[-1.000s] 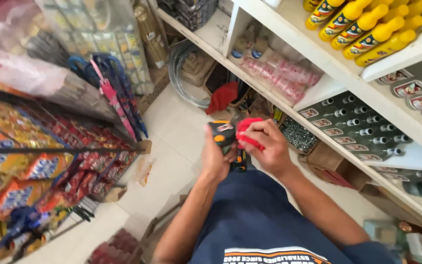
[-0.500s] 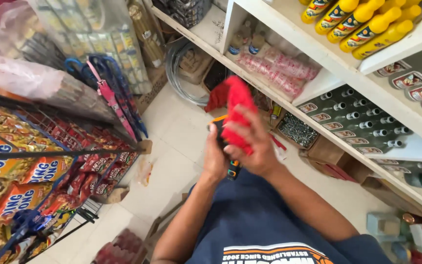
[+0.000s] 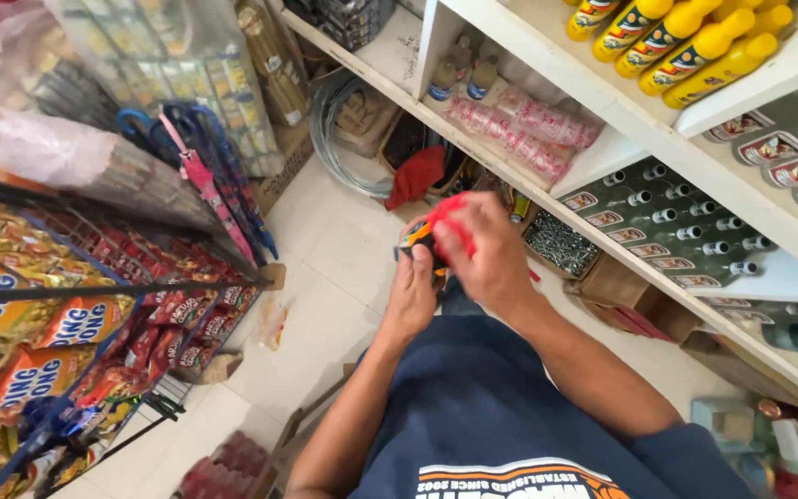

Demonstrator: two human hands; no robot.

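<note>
Shop shelves fill the right, a snack rack the left. Over the floor, left hand grips an orange-black tool; right hand closes on red plastic.

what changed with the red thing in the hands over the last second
The right hand had lifted the crumpled red plastic piece tall above the small orange and black device half a second ago; now it is pulled back down and bunched against it. The left hand kept its grip on the device throughout. Both hands stayed in front of the white shelf.
</note>
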